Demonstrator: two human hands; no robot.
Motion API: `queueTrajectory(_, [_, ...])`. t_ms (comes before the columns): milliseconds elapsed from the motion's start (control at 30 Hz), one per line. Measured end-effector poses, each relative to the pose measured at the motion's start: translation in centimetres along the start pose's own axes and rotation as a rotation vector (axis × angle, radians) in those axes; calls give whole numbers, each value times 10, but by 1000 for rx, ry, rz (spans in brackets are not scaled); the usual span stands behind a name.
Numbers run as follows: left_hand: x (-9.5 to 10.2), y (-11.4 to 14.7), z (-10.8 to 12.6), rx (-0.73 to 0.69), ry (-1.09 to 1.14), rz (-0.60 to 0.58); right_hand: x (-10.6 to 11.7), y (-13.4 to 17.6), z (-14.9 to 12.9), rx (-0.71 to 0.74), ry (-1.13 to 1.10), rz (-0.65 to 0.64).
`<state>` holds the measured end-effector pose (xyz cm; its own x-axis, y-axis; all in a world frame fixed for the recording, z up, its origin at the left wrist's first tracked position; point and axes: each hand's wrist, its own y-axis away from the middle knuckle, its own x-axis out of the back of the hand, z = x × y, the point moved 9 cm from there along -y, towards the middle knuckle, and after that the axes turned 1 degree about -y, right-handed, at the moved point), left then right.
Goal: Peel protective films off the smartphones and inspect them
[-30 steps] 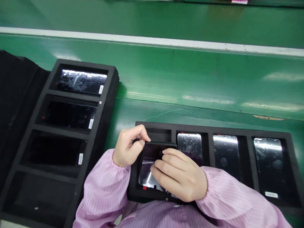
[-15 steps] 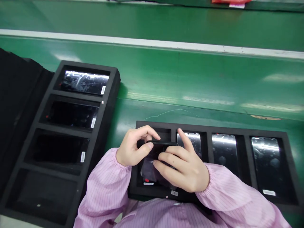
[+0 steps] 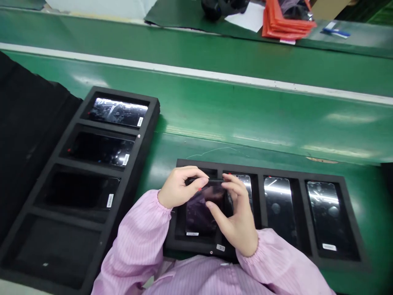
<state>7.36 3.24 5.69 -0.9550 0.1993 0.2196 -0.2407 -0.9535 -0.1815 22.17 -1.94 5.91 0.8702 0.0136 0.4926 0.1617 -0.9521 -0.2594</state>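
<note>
Black panel (image 3: 199,215) has left hand (image 3: 179,186) pinching its edge, right hand (image 3: 238,217) spread, bench (image 3: 172,149) beyond

The fingers of the right hand (image 3: 241,223), laid across the screen (image 3: 201,217) 1 second ago, have moved toward 1 o'clock: 2 tips are at its top edge, the thumb apart from them over its face. The left hand (image 3: 181,188) has slid along that edge toward 3 o'clock. Red seen at 7 o'clock on the screen now shows near 11, by the left thumb. The view takes in paper (image 3: 247,17) and more red stack (image 3: 284,32) at 1 o'clock.
</note>
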Motion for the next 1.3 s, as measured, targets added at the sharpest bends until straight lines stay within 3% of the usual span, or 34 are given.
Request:
queueTrajectory(67, [4, 1, 1, -13, 12, 53, -10, 7, 15, -152, -211, -9])
queueTrajectory(200, [18, 6, 5, -33, 29, 177, -38, 18, 26, -374, -450, -246])
queueTrajectory(267, [23, 9, 7, -33, 43, 210, -43, 22, 23, -392, -430, -340])
queueTrajectory(367, [26, 15, 6, -16, 122, 224, -37, 24, 18, -354, -335, -366])
queueTrajectory(533, [25, 18, -10, 79, 462, 284, -10, 11, -9, -171, -92, -293])
queueTrajectory(667, [14, 16, -39, 332, 1098, 393, 24, -5, -70, 284, 432, -32])
queueTrajectory(733, [5, 16, -43, 419, 1323, 399, 29, -3, -94, 469, 679, 129])
queueTrajectory(767, [2, 15, -42, 433, 1384, 389, 25, -1, -100, 552, 768, 149])
queueTrajectory(900, [-5, 16, -32, 425, 1482, 318, -3, 5, -100, 814, 851, -97])
queueTrajectory(933, [-6, 17, -31, 425, 1499, 316, -1, 4, -98, 831, 846, -100])
queueTrajectory(1067, [-10, 19, -29, 453, 1558, 347, 29, -3, -101, 825, 842, 212])
queueTrajectory(1133, [-16, 20, -26, 471, 1560, 308, 22, -1, -97, 905, 830, 123])
queueTrajectory(1200, [-24, 21, -23, 494, 1547, 229, 11, 0, -85, 949, 775, -89])
queueTrajectory(1267, [-30, 21, -19, 508, 1531, 156, 15, -6, -70, 834, 672, -184])
queueTrajectory(1300, [-31, 21, -18, 508, 1516, 142, 23, -12, -61, 722, 615, -170])
